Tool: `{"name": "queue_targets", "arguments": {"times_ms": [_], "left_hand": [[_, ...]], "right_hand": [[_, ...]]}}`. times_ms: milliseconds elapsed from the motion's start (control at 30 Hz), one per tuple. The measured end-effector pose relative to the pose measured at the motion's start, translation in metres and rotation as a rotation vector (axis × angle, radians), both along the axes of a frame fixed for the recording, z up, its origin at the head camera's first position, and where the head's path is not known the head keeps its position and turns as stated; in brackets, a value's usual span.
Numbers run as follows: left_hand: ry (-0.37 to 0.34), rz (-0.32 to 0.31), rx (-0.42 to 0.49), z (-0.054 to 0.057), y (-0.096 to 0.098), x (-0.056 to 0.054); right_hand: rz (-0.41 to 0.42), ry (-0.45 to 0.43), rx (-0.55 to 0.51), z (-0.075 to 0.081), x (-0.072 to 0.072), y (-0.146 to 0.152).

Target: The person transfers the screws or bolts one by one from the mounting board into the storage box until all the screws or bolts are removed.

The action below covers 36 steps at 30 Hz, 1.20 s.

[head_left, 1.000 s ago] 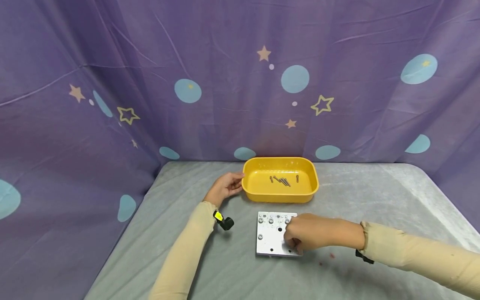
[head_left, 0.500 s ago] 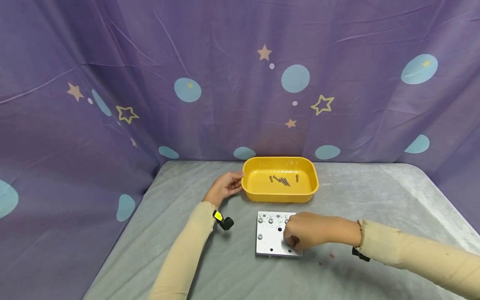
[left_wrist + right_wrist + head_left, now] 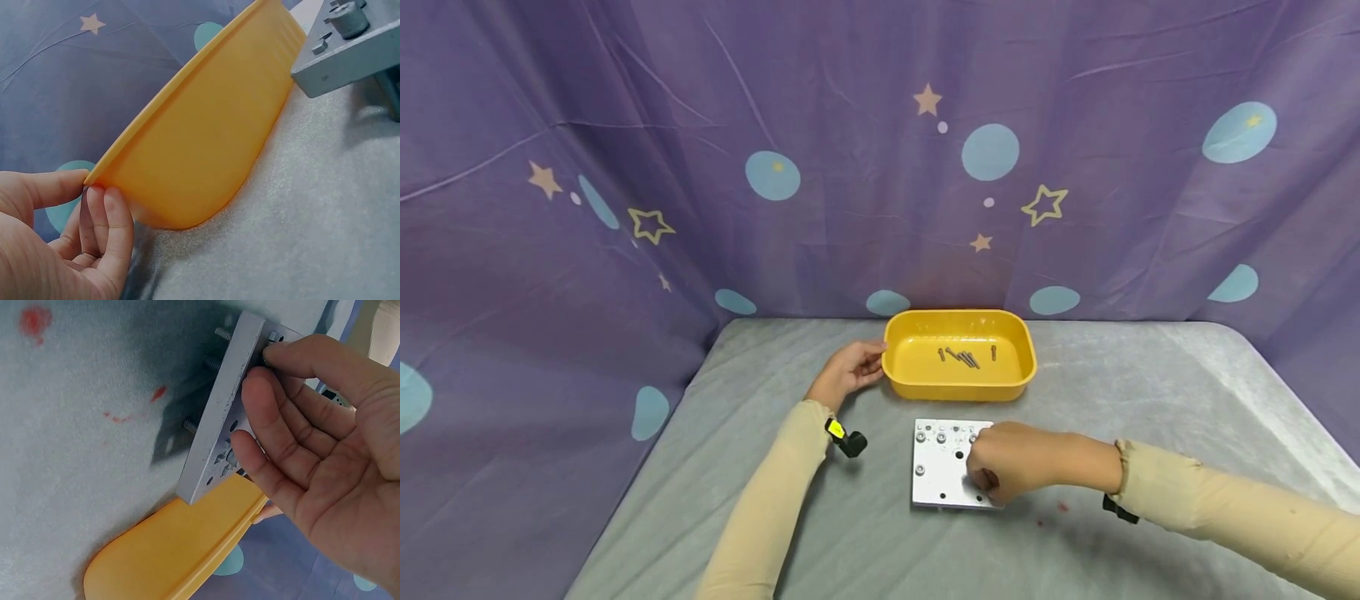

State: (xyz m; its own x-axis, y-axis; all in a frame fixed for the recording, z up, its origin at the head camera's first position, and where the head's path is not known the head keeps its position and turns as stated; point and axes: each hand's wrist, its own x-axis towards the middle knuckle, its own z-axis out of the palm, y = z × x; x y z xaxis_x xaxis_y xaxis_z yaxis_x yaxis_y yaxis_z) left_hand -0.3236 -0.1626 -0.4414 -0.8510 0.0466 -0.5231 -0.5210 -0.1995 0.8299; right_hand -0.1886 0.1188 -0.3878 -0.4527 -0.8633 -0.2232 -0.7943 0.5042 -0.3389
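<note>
My left hand (image 3: pixel 847 372) pinches the left rim of a yellow plastic tray (image 3: pixel 958 391); the left wrist view shows thumb and fingertips on either side of that rim. A silver metal plate (image 3: pixel 934 485) with holes lies in front of the tray. Socket-head screws (image 3: pixel 920 470) stand in it along the left and far sides. My right hand (image 3: pixel 1018 460) is over the plate's right part, fingers curled. In the right wrist view its thumb and forefinger pinch at a screw mostly hidden by the fingertips. Threaded screw ends (image 3: pixel 189 425) stick out under the plate.
Several loose screws (image 3: pixel 966 359) lie inside the tray. Grey cloth (image 3: pixel 1120 392) covers the table, with small red marks (image 3: pixel 1063 506) right of the plate. A purple curtain (image 3: pixel 850 108) hangs behind and at the sides.
The head view has shifted very slightly. Both hands keep almost the same places, the left on the tray rim and the right at the plate; the right wrist has turned a little.
</note>
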Motion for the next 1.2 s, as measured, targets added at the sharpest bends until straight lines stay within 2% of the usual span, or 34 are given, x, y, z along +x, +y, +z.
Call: {"name": "queue_targets", "arguments": {"times_ms": [300, 400, 867, 1200], "left_hand": [[0.035, -0.008, -0.009, -0.0027, 0.001, -0.001], [0.028, 0.008, -0.019, -0.0016, 0.0014, -0.0005], [0.043, 0.043, -0.045, 0.0021, 0.0032, 0.0003], [0.022, 0.074, -0.038, 0.0019, 0.0049, -0.0005]], "right_hand": [[0.021, 0.093, -0.028, -0.0019, 0.0035, 0.0017], [0.031, 0.111, -0.031, -0.0037, 0.0038, 0.0024], [0.038, 0.118, -0.073, -0.0074, 0.0056, 0.0048], [0.031, 0.074, -0.073, -0.006, 0.007, 0.0041]]}}
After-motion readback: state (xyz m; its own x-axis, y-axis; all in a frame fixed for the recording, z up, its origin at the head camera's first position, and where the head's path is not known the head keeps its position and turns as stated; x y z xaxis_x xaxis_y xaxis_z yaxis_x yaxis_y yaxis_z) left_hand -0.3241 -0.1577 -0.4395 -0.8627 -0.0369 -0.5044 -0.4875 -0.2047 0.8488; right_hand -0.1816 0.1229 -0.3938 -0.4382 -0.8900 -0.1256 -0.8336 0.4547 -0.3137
